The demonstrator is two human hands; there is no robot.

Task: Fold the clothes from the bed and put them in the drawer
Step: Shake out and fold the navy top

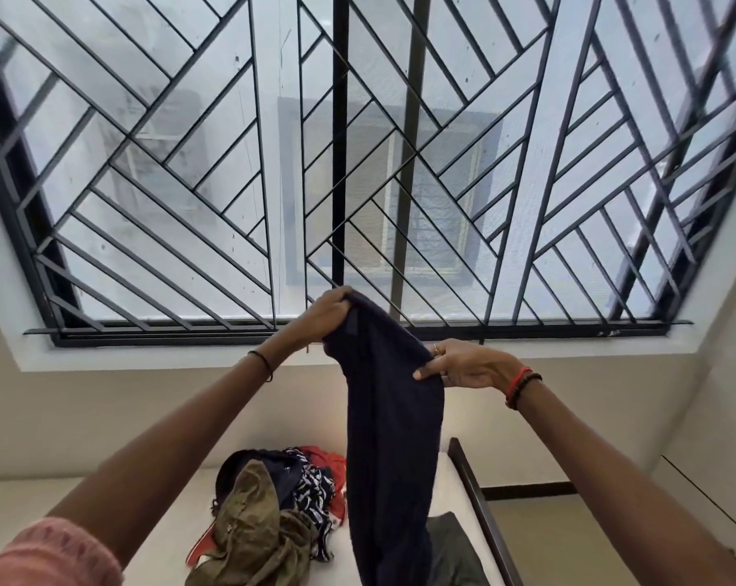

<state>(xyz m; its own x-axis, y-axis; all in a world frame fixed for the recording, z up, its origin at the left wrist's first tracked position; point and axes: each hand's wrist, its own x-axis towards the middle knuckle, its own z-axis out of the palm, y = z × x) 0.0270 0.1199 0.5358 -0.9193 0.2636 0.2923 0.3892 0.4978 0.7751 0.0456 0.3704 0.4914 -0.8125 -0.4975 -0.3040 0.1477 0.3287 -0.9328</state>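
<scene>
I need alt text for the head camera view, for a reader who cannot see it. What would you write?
Two bare hands, left hand and right hand, hold up a dark navy garment that hangs down in front of a barred window. Below, a pile of unfolded clothes lies on a white bed.

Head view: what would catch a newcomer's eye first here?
The dark navy garment hangs at centre, held up by the left hand and right hand. Behind it, a big window with a slanted black grille fills the upper frame. Below left, a pile of unfolded clothes lies on the bed.
</scene>
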